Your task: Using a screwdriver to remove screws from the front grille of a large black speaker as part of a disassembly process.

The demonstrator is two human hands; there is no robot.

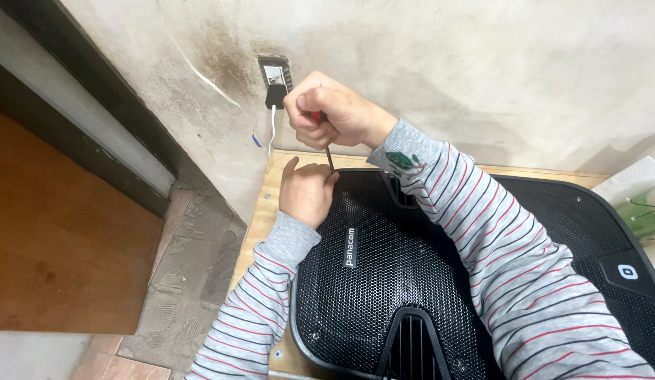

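One large black speaker (412, 281), fronted by a honeycomb metal grille bearing a small dark oblong label at its 9 o'clock side, lies face up on a pale plywood desk (271, 183) against a stained plaster wall. The right hand (334, 112) is closed around the red handle of one screwdriver (327, 151), whose thin dark shaft points down to the speaker's rim at 11 o'clock. The left hand (306, 191), fingers curled, rests on that rim beside the shaft; one wall socket (274, 81) with a white cable sits at 12 o'clock.
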